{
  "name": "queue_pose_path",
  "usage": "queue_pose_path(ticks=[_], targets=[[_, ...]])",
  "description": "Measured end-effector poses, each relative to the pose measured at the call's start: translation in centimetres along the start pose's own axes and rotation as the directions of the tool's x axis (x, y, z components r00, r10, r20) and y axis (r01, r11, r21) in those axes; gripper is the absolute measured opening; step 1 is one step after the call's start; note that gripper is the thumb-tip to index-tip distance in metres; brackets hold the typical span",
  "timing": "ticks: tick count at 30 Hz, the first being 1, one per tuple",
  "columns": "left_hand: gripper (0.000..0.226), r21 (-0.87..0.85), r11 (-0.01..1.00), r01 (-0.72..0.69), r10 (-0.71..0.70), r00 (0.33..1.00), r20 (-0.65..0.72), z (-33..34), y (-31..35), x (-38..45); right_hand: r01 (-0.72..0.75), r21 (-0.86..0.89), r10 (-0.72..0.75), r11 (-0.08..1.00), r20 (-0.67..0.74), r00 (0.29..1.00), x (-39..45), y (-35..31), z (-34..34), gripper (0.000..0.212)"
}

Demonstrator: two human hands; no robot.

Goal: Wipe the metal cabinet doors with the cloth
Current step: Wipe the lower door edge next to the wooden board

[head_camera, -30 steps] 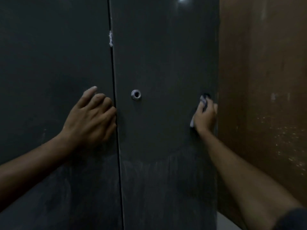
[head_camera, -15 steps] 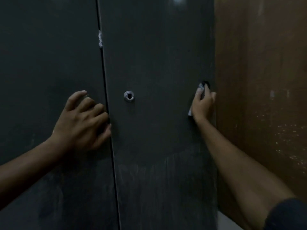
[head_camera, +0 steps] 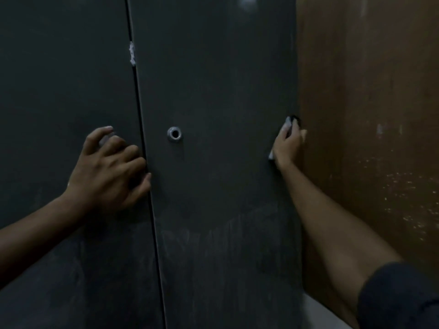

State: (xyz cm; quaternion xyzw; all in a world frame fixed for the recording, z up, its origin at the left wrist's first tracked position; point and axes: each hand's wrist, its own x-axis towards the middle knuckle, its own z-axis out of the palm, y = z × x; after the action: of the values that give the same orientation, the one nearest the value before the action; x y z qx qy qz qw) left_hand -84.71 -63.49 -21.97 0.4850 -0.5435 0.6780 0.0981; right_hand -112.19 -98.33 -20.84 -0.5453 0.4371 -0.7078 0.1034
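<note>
**At the right door's outer edge, cloth under my right hand**

Against the right cabinet door (head_camera: 213,91), my right hand (head_camera: 288,144) grips a pale cloth (head_camera: 286,123) and presses it on the metal beside the brown wall (head_camera: 368,115). My left hand (head_camera: 108,167) rests on the left cabinet door (head_camera: 59,79), fingers curled loosely at the seam, holding nothing. A round metal lock (head_camera: 174,134) sits between my hands

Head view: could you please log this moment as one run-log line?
right hand presses cloth on right door edge | left hand braces left door at seam | lower panels streaked
</note>
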Motion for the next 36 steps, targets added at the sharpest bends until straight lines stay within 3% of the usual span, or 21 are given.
queue_pose_path(ticks=[3, 5, 7, 9, 13, 16, 17, 18, 19, 20, 21, 23, 25, 26, 28, 30, 31, 33, 34, 36], targets=[[0.041, -0.004, 1.000, 0.003, -0.003, 1.000, 0.009, 0.0, 0.0, 0.0, 0.140, 0.047, -0.142, 0.989, 0.057, 0.988, -7.0, 3.7, -0.4, 0.048], [0.042, -0.016, 1.000, -0.004, 0.004, 1.000, 0.006, 0.0, 0.1, 0.0, -0.012, 0.045, 0.011, 0.999, 0.027, 1.000, -7.7, 6.4, -0.5, 0.047], [0.043, -0.024, 1.000, -0.002, 0.002, 1.000, 0.001, -0.1, 0.1, 0.0, -0.321, 0.097, 0.320, 0.942, 0.022, 0.947, -3.7, 4.5, -0.5, 0.047], [0.045, -0.027, 1.000, 0.002, -0.002, 1.000, 0.007, -0.1, 0.1, 0.1, -0.382, 0.095, 0.381, 0.919, 0.028, 0.924, 0.6, 0.0, -0.7, 0.049], [0.046, -0.008, 1.000, -0.001, 0.001, 1.000, 0.012, -0.1, 0.0, 0.0, 0.013, 0.052, -0.014, 0.999, 0.019, 1.000, -0.2, -6.0, 0.1, 0.052], [0.045, -0.023, 1.000, 0.001, -0.001, 1.000, -0.008, 0.1, 0.1, 0.0, 0.166, 0.101, -0.174, 0.981, 0.078, 0.982, -6.8, -0.5, 0.6, 0.051], [0.045, -0.034, 0.999, 0.001, -0.001, 1.000, -0.004, 0.0, 0.1, 0.0, 0.132, 0.068, -0.136, 0.989, 0.072, 0.988, -7.9, 2.5, 0.3, 0.049], [0.045, -0.041, 0.999, 0.001, -0.002, 1.000, -0.007, 0.0, 0.1, 0.0, 0.009, 0.038, -0.011, 0.999, 0.056, 0.998, -7.8, 5.2, -0.1, 0.047], [0.045, -0.043, 0.999, 0.003, -0.004, 1.000, -0.017, 0.0, 0.1, 0.0, -0.209, 0.052, 0.207, 0.977, 0.034, 0.978, -6.5, 6.6, -0.6, 0.046], [0.045, -0.043, 0.999, 0.002, -0.003, 1.000, -0.027, 0.0, 0.1, 0.0, -0.415, 0.096, 0.415, 0.905, 0.025, 0.910, -4.6, 6.7, -0.9, 0.045], [0.045, -0.042, 0.999, -0.001, 0.000, 0.999, -0.034, 0.1, 0.0, -0.1, -0.513, 0.123, 0.514, 0.850, 0.022, 0.857, -2.8, 6.1, -0.8, 0.047], [0.045, -0.047, 0.999, 0.001, -0.003, 1.000, -0.029, 0.1, 0.0, -0.1, -0.432, 0.118, 0.429, 0.894, 0.047, 0.902, -1.8, 2.6, -0.3, 0.048], [0.045, -0.038, 0.999, 0.001, -0.002, 1.000, -0.030, 0.1, 0.1, 0.0, -0.101, 0.106, 0.099, 0.989, 0.020, 0.995, -4.3, -0.4, 0.4, 0.048], [0.045, -0.036, 0.999, -0.003, 0.002, 1.000, -0.030, 0.2, 0.1, 0.0, 0.011, 0.124, -0.013, 0.992, 0.014, 1.000, -6.8, -0.5, 1.0, 0.049], [0.047, -0.040, 0.999, -0.009, 0.008, 1.000, -0.024, 0.2, -0.1, -0.1, 0.079, 0.147, -0.084, 0.986, 0.027, 0.996, -12.9, 2.4, 1.2, 0.050], [0.048, -0.044, 0.999, -0.016, 0.015, 1.000, -0.011, 0.2, -0.1, -0.1, -0.026, 0.109, 0.027, 0.994, -0.006, 1.000, -15.8, 7.0, 0.4, 0.048], [0.049, -0.045, 0.999, -0.016, 0.015, 1.000, -0.013, 0.2, -0.1, -0.2, -0.175, 0.100, 0.177, 0.979, -0.008, 0.984, -15.0, 8.4, -0.3, 0.047], [0.049, -0.051, 0.999, -0.010, 0.009, 1.000, -0.027, 0.3, 0.0, -0.2, -0.521, 0.103, 0.526, 0.848, -0.037, 0.849, -10.6, 9.0, -0.8, 0.049], [0.049, -0.055, 0.998, -0.009, 0.007, 0.999, -0.036, 0.4, 0.0, -0.2, -0.558, 0.096, 0.563, 0.824, -0.046, 0.825, -8.5, 8.2, -0.7, 0.050], [0.049, -0.059, 0.998, -0.008, 0.005, 0.999, -0.043, 0.4, 0.1, -0.2, -0.437, 0.067, 0.438, 0.897, -0.004, 0.899, -7.0, 5.3, 0.0, 0.052]])
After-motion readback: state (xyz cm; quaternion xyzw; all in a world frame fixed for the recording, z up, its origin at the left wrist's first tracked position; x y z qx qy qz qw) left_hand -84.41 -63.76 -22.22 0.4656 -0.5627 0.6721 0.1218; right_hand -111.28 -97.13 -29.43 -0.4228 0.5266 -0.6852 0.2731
